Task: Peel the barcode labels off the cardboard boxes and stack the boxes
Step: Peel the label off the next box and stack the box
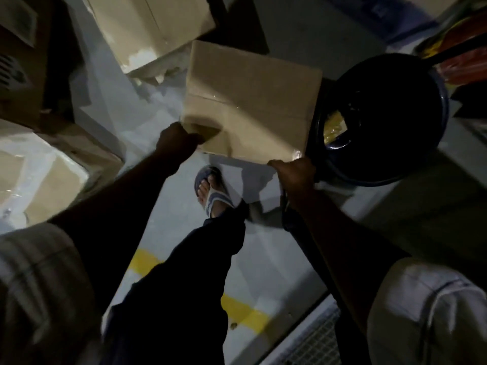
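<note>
I hold a plain brown cardboard box (250, 101) in the air above the floor, its top face turned towards me. My left hand (179, 139) grips its near left corner. My right hand (293, 175) grips its near right corner. No barcode label shows on the visible face. More cardboard boxes stand around: one at the top (150, 25), one at the lower left (39, 169) and a dark one at the upper left (23, 61). The scene is dim.
A round dark bin (382, 117) with something yellow inside stands right of the held box. My foot in a sandal (210, 193) steps on the grey floor, which bears a yellow line (237, 309). A metal grate (313, 338) lies at the lower right.
</note>
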Available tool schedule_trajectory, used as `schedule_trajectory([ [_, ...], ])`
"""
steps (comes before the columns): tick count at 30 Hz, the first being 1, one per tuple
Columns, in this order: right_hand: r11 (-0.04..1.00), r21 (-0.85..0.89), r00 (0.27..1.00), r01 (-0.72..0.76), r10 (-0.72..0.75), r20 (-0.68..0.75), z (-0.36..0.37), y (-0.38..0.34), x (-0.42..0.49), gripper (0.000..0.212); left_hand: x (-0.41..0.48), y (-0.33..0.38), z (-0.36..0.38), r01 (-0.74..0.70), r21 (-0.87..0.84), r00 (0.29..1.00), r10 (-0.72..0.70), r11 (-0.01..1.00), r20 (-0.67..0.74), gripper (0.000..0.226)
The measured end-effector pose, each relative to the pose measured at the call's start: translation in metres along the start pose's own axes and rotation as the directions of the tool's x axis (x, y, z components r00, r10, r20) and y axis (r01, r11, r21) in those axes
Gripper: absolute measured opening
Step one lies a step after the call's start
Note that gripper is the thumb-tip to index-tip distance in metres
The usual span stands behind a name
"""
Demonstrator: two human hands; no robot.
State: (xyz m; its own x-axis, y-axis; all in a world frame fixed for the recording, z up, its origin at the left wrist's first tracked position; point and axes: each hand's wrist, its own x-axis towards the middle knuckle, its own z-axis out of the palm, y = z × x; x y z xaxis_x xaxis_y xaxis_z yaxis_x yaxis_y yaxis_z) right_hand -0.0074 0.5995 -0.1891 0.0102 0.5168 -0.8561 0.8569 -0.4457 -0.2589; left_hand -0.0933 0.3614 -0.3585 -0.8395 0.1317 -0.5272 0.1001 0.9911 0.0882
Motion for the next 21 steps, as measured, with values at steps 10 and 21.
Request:
schedule_trajectory([
  [10, 0.92, 0.356, 0.984, 0.161, -0.178, 0.016, -0.124, -0.075, -0.239, 0.033, -0.088, 0.119, -0.517, -0.014, -0.604, 0.967, 0.165, 0.797, 0.195, 0.016],
  [21, 0.79, 0.262, 0.761, 0.554, -0.353, -0.544, -0.322, -0.129, -0.454, 0.026, -0.278, 0.256, -0.725, -0.663, -0.148, 0.748, 0.647, 0.734, -0.146, 0.057],
])
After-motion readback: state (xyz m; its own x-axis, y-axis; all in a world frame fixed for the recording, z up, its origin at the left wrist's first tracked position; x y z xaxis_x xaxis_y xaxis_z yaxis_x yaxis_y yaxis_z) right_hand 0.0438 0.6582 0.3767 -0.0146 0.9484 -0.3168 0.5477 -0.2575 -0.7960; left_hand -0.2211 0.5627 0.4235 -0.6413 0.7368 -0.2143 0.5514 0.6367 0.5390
